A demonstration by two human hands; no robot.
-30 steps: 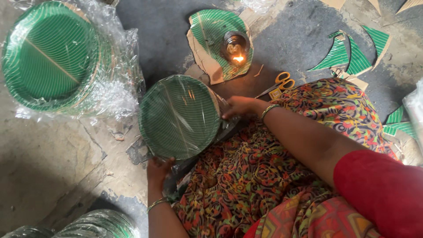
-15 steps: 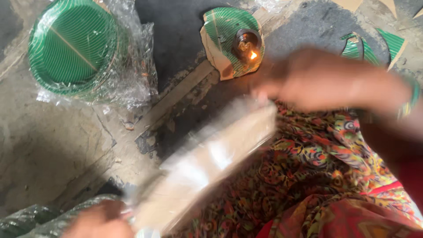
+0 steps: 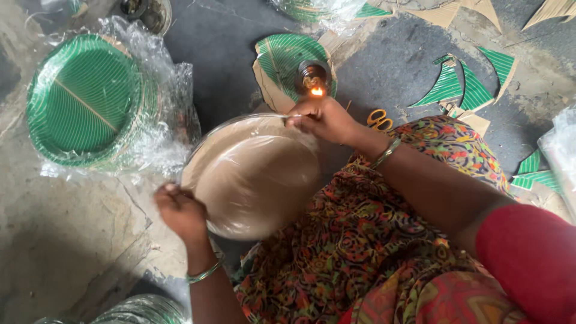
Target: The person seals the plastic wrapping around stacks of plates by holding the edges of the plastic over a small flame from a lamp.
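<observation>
While both hands (image 3: pixel 180 210) (image 3: pixel 321 119) grip it, wrapped plate stack (image 3: pixel 255 177) faces brown underside up.

Left hand (image 3: pixel 180 210) fisted low with wrist bent, right hand (image 3: pixel 321 119) pinching with fingertips, forearm stretched forward

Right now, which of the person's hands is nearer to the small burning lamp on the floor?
The right hand. It pinches the far rim of the plastic-wrapped stack of plates, just below the lamp and its flame. The left hand grips the stack's near-left rim, far from the lamp.
</observation>
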